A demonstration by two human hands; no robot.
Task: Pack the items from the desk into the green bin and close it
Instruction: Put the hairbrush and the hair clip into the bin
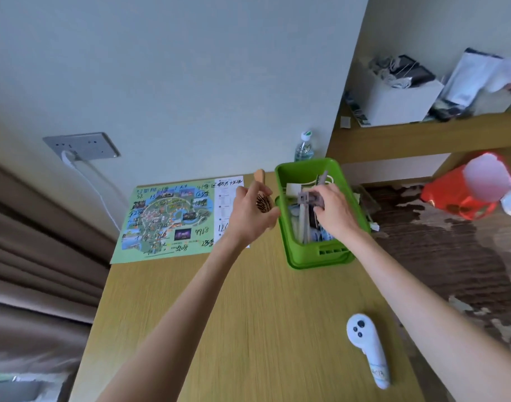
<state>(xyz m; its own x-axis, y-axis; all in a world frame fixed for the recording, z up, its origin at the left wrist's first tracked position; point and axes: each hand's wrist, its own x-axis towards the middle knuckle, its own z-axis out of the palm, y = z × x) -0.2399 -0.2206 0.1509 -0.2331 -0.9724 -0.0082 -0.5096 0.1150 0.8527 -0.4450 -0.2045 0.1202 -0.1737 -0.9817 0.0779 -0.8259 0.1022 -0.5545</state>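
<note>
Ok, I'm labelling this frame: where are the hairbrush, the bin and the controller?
hairbrush (262, 202), head view, on its bristle head.
bin (306, 163), head view, on its far rim.
controller (366, 348), head view, on its white body.

Bright green bin (299, 166); tan woodgrain desk (248, 314); white controller (367, 352) with black buttons; multicoloured map (168, 219) scrawled black; red bag (451, 195).

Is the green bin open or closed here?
Open: no lid covers the green bin, and items inside show from above.
</note>
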